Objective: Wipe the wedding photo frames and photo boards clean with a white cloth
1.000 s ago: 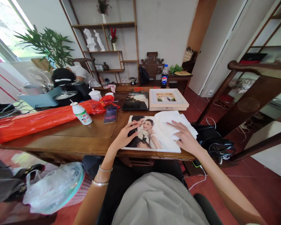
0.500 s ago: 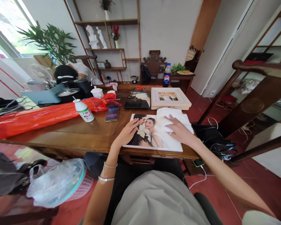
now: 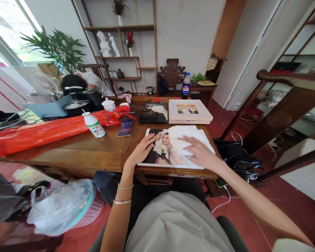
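Observation:
A photo panel (image 3: 160,155) with a couple's portrait and a white edge lies flat on the wooden table in front of me. My left hand (image 3: 142,148) rests on its left side, fingers stretched out flat over the picture. A crumpled white cloth (image 3: 177,134) covers much of the right half of the panel. My right hand (image 3: 199,151) lies on this cloth with its fingers extended, pressing it against the panel. Cloth and hand hide the panel's right part.
Behind the panel are a dark photo board (image 3: 153,112) and a white framed picture (image 3: 190,111). A phone (image 3: 125,126), a white bottle (image 3: 93,125) and a long red plastic-wrapped roll (image 3: 47,131) lie or stand to the left. A cola bottle (image 3: 186,86) stands at the back.
My right hand and the white cloth have shifted slightly to the left and toward me, covering more of the portrait. My left hand has stayed in place.

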